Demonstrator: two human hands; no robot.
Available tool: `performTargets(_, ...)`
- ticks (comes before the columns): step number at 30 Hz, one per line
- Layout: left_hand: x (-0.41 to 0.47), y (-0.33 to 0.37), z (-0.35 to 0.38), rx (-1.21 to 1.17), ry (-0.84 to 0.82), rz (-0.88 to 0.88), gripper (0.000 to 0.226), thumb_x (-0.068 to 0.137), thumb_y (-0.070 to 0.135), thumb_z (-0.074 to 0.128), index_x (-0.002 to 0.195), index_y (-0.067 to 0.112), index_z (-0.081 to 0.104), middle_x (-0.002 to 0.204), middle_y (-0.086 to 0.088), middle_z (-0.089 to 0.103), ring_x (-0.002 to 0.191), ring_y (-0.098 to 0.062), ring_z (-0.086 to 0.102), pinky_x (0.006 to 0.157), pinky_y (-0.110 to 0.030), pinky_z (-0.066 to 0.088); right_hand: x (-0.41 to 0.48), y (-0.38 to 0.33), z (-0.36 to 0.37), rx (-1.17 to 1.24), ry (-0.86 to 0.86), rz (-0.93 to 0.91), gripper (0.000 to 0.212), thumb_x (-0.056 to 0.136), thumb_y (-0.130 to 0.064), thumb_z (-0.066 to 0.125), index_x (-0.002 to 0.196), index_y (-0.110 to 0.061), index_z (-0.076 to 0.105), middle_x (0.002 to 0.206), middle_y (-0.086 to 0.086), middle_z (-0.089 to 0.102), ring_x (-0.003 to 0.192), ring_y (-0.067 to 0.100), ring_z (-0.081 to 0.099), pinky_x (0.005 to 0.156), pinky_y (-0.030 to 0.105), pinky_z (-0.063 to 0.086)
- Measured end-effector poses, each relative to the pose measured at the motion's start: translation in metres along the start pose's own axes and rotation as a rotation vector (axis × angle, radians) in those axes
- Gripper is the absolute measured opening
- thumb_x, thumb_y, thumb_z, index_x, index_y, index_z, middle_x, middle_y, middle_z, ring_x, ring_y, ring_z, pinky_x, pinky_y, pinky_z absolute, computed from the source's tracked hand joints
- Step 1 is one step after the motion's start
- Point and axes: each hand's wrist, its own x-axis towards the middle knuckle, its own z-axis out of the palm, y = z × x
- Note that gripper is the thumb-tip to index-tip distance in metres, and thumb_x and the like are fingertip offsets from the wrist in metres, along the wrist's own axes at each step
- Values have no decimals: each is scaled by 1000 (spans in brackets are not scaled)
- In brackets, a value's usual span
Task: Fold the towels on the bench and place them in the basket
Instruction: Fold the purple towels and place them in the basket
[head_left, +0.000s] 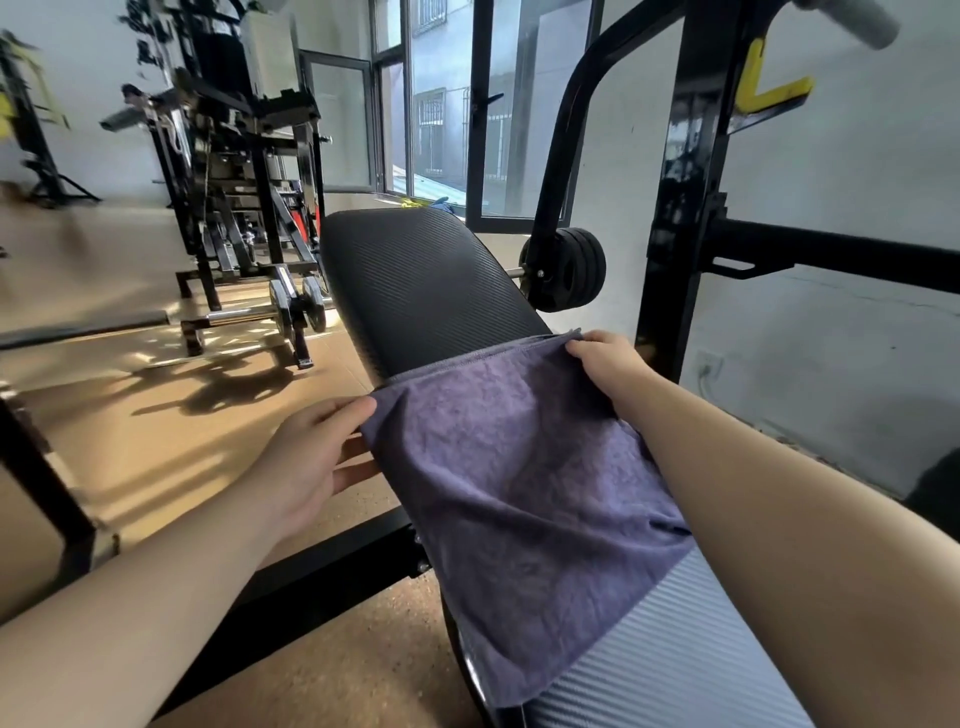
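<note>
1. Spread across the black padded tabletop (415, 280): one purple-grey towel (519, 467), far hem stretched straight from the left fingers to the right fingers, left side hanging over the tabletop's edge below the left hand.
2. Ahead of both sets of fingers: bare padding up to the rounded far end. Behind the right fingers, beside the forearm: more bare, lighter ribbed padding.
3. Left of the left fingers: open wooden floor (156, 415), a dumbbell (291, 312) well apart beyond it.
4. Right of the right fingers: a black rack upright (680, 234) near, weight plates (571, 267) farther ahead.
5. Left hand (306, 457): pinching the towel's far left corner, thumb on top, fingers (358, 452) nearly straight under the edge.
6. Right hand (608, 364): gripping the far right corner, fingers (579, 349) curled over the hem, knuckles up.
</note>
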Motion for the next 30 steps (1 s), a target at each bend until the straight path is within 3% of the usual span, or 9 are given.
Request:
performTargets(3,-2,4,4,-5,8,40,12,98,15,65,106,12,72,103,-7,77,99,-25,72,80,-40,60,0,-2,0,28,-27,17,8,95,-17,64,98,-17,72,96,8,73,85,22,67,79,32,55)
performTargets(6,-3,5,6,-26,52,45,8,97,14,66,100,14,74,95,-5,79,97,-25,72,83,-41,59,-1,-3,-6,44,-30,16,9,95,-19,66,97,-17,74,93,5,74,81,19,68,66,25,52)
performTargets(8,-4,6,7,-42,63,41,8,96,18,68,99,14,74,94,-4,79,97,-24,72,86,-43,59,-1,-5,-12,55,-3,-17,9,93,-19,68,89,-19,75,90,4,76,79,19,68,65,25,52)
performTargets(12,-7,10,2,-6,57,48,13,95,22,70,103,14,75,103,-9,77,97,-24,71,77,-37,58,-7,-15,-27,148,15,-90,13,94,-15,68,86,-18,77,65,-5,72,63,12,67,58,21,52)
performTargets(18,-22,23,-4,29,54,101,12,94,23,70,101,18,79,102,-6,78,98,-22,68,71,-34,52,-31,-40,-56,224,-27,-121,11,92,-17,72,98,-12,80,86,7,77,73,18,71,59,25,54)
performTargets(24,-41,42,-5,-15,124,129,12,90,19,76,101,16,79,102,-7,77,96,-23,68,71,-33,52,-64,-68,-77,327,-11,-161,16,83,-18,81,95,-9,81,101,19,76,83,25,70,80,44,58)
performTargets(27,-53,55,-8,-30,139,154,15,88,19,77,103,15,78,103,-7,77,96,-22,69,70,-32,52,-86,-81,-86,359,6,-189,16,84,-18,82,97,-9,79,92,13,76,82,25,70,83,43,60)
performTargets(30,-66,69,-11,-55,147,199,12,88,19,78,99,18,78,98,-4,77,87,-17,69,65,-28,51,-102,-89,-93,332,40,-222,18,81,-29,83,94,-17,81,92,6,77,86,25,71,88,51,59)
